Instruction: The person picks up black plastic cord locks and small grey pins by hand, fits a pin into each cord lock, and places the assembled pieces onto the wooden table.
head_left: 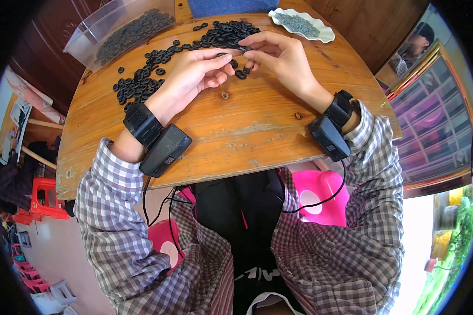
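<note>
While both forearms reach in over the wooden table (pixel 226 139), the two hands come together just above it, fingertips nearly meeting. The left hand (pixel 194 76), angled inward with its lower fingers curled, pinches a small black piece (pixel 222 54) between thumb and index finger. The right hand (pixel 288 62), knuckles up, grips a dark piece (pixel 244 49) with thumb and index finger, which mostly cover it. Just below this grip lie a few loose black rings (pixel 240 74); directly beyond it sits a dense heap (pixel 230 32), trailing leftward to a scattered cluster (pixel 136 86) partly hidden by the left hand. Farther out stand a clear bin (pixel 80 44) of black parts to the left, a blue container (pixel 231 7) ahead, and a wavy-edged white dish (pixel 327 35) of grey bits (pixel 298 23) to the right.
</note>
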A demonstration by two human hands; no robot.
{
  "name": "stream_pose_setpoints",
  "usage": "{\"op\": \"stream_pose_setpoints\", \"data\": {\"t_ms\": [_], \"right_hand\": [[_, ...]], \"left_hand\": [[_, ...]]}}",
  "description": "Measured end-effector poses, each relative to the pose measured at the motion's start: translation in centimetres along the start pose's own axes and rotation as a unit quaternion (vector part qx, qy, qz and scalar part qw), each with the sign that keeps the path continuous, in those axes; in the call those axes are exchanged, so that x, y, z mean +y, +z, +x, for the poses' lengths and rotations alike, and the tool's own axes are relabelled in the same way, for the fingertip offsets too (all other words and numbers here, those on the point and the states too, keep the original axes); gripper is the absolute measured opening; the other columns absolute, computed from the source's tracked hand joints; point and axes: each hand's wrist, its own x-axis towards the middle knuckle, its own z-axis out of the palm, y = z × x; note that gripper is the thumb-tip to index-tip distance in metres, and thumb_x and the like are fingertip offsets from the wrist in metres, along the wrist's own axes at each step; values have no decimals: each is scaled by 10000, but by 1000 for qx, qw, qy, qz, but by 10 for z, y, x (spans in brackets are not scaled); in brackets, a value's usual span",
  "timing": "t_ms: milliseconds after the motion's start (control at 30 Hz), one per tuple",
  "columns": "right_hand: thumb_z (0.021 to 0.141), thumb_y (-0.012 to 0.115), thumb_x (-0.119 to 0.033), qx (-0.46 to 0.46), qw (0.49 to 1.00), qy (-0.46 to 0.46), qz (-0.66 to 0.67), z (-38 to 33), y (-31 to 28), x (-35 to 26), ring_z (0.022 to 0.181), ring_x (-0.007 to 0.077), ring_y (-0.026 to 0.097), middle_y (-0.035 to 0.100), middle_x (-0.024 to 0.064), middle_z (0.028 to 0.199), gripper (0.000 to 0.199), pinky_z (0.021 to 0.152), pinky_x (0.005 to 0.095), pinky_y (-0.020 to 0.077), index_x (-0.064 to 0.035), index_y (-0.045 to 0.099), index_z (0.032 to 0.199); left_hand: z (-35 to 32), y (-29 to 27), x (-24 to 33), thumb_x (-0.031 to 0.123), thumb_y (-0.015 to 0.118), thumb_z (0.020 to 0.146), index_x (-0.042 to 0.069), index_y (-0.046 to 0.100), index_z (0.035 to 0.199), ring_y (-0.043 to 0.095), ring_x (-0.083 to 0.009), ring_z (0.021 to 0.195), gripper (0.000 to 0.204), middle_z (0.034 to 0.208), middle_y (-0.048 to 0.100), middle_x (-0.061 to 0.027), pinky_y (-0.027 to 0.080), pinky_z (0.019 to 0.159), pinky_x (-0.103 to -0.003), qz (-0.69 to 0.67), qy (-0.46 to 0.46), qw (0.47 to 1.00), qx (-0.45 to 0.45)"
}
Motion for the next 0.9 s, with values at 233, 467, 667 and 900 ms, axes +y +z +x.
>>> {"op": "stream_pose_setpoints", "data": {"t_ms": [233,467,667,900], "right_hand": [[797,568,4,-26,999,37,-13,0,0,-4,691,107,578,601,75,817,216,620,227,493,39,563,1010],[798,573,-4,-32,998,53,16,0,-1,-4,672,108,581,606,77,791,201,601,227,492,43,564,994],[802,572,-11,-35,998,57,-1,0,-2,-5,647,109,583,611,88,770,148,593,225,491,49,561,938],[800,582,-21,-54,995,85,3,0,0,-6,611,101,581,615,85,745,117,538,213,477,41,556,896]], "left_hand": [[3,-7,-4,101,504,865,-3,512,1145,511,-68,707,299,840,562,-35,405,586,-169,-100,-20,995,-14],[4,-6,-6,119,517,861,-20,468,1164,578,-125,856,336,1008,570,-78,455,697,-197,-28,25,999,9],[0,1,-1,126,525,859,-23,490,1105,587,-172,921,289,1018,562,-100,463,727,-208,-13,6,1000,20],[1,-3,-3,131,551,845,-15,498,1093,581,-148,906,292,1002,571,-97,461,740,-205,12,3,1000,8]]}}
